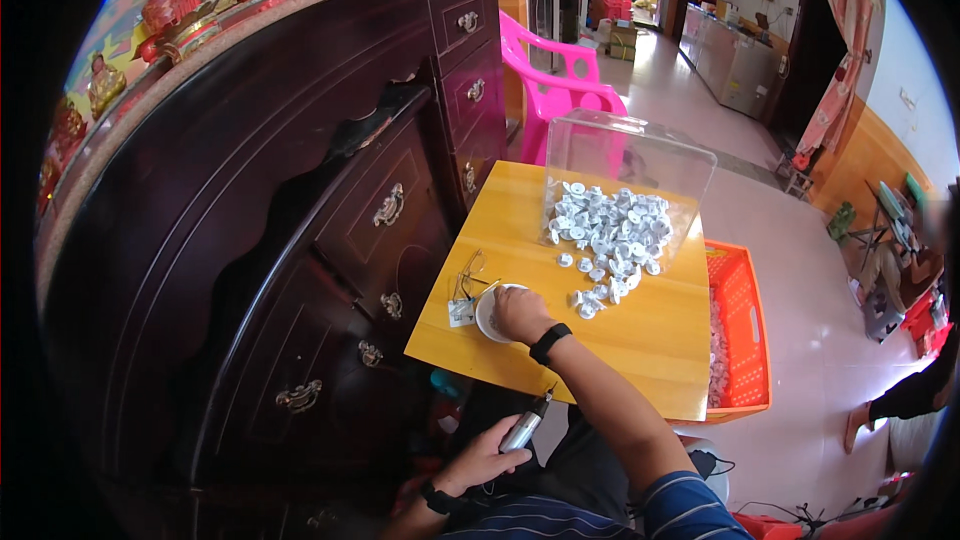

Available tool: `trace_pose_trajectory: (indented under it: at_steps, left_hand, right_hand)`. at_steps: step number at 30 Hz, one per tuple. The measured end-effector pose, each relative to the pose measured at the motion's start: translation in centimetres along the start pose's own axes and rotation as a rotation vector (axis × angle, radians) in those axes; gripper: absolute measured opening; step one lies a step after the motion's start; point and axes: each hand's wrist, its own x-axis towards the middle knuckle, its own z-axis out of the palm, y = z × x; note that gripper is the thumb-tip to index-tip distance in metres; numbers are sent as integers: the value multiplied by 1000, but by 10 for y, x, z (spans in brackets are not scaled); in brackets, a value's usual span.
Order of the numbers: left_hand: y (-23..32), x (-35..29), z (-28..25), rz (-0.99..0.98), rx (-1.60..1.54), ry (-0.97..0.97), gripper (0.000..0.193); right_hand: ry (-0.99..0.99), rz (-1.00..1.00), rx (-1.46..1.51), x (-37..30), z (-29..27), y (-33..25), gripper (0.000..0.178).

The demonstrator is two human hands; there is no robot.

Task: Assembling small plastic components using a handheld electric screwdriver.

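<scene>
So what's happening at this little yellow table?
A person sits at a yellow table beside a dark wooden cabinet. Their right hand rests on a small white round dish, and their left hand, down off the table's edge, holds a pen-shaped silver tool. A pile of small white parts spills out of a clear plastic box.

Yellow table (640, 330), orange crate (745, 320), pink chair (560, 80), white parts (610, 230)

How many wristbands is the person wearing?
2. One black wristband is on the right arm, just behind the right hand at the white dish. The other wristband is behind the left hand, which holds a pen-like tool.
</scene>
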Motion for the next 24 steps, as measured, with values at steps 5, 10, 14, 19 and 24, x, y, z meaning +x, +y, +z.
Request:
trace_pose_trajectory:
  at_steps: [5,10,14,19,24]
  left_hand:
    - [6,2,2,-1,6,-11,65]
    - [14,3,6,-12,13,-9,66]
    - [19,3,6,-20,1,-14,66]
    - [31,-1,2,32,-46,34,65]
    - [47,1,3,122,-17,68,63]
  right_hand:
    - [34,57,203,-3,-10,2,23]
    - [56,82,391,-14,-21,7,18]
    - [190,126,936,-31,-26,16,12]
    - [28,282,1554,-71,-41,34,5]
    - [65,460,1792,-120,-41,46,7]
